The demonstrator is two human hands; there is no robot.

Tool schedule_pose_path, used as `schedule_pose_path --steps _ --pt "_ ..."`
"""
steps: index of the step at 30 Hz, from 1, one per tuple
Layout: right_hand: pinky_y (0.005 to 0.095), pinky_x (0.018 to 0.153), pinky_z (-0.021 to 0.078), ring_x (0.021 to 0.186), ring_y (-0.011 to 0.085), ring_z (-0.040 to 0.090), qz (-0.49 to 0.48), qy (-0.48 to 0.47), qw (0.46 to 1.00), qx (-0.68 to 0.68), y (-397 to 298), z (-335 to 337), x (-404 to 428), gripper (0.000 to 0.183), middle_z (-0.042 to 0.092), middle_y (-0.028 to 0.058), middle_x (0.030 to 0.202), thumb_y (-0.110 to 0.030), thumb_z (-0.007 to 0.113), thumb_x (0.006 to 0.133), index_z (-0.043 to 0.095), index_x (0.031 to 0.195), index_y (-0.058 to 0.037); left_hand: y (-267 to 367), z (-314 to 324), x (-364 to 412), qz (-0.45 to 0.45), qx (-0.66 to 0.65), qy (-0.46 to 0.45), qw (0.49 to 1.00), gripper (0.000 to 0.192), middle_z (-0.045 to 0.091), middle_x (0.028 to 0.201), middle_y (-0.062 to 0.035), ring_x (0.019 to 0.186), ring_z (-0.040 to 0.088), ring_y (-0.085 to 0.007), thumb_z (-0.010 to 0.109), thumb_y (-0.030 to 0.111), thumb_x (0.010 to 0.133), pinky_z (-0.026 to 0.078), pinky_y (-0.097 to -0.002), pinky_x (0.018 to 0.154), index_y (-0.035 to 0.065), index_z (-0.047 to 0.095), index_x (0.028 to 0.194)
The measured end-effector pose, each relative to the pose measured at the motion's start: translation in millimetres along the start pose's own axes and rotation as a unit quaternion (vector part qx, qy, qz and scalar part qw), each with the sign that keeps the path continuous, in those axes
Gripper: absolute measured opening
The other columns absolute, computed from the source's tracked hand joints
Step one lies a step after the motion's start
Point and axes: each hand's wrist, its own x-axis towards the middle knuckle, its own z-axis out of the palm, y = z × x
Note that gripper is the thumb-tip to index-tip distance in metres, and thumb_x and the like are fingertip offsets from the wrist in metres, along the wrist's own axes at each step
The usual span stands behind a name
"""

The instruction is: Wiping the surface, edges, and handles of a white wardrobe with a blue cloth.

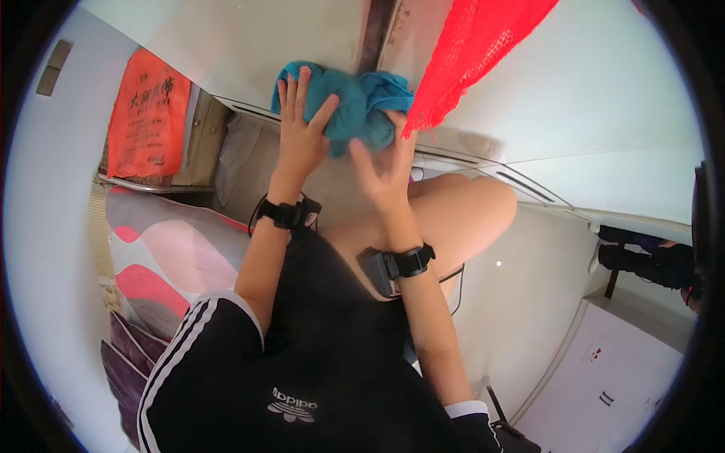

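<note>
A crumpled blue-green towel (pixel 345 107) lies on the light surface at the upper middle. My left hand (pixel 303 122) rests spread on the towel's left part, with its fingers apart and pointing away from me. My right hand (pixel 391 164) is at the towel's lower right edge; its fingertips reach under or behind the cloth and the hanging red net fabric (pixel 470 56), so its grip is partly hidden. Its thumb is raised and a little blurred. Each wrist wears a black strap with a small device.
An orange-red printed bag (pixel 150 116) lies on a cabinet at the left. A patterned bed cover (pixel 164 243) is beside my left arm. A white cabinet (pixel 600 379) stands at the lower right, with dark items (pixel 645 263) above it. My bent bare legs are below the surface's edge.
</note>
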Motion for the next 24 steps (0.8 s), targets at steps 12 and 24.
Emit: schedule_pose_path --steps 12,24 --pt "0.0354 0.101 0.0296 0.119 0.0269 0.040 0.031 0.030 0.998 -0.035 8.0 -2.0 -3.9 0.060 0.039 0.0197 0.129 -0.002 0.058 0.081 0.029 0.132 0.0047 16.4 9.4 6.3 -0.090 -0.061 0.049 0.993 0.085 0.019 0.144 -0.0295 0.132 0.021 -0.0482 0.059 -0.002 0.070 0.016 -0.0594 0.106 0.0247 0.022 0.141" --pt "0.0347 0.078 0.0454 0.099 0.0212 0.049 0.476 0.134 0.839 0.229 32.2 -3.2 -9.4 0.063 0.047 0.0091 0.113 0.003 0.053 0.066 0.035 0.125 -0.0109 0.8 34.0 -44.4 -0.068 -0.042 -0.007 0.997 0.091 0.016 0.143 -0.0312 0.132 0.017 -0.0507 0.057 -0.009 0.069 0.019 -0.0605 0.105 0.0240 0.013 0.142"
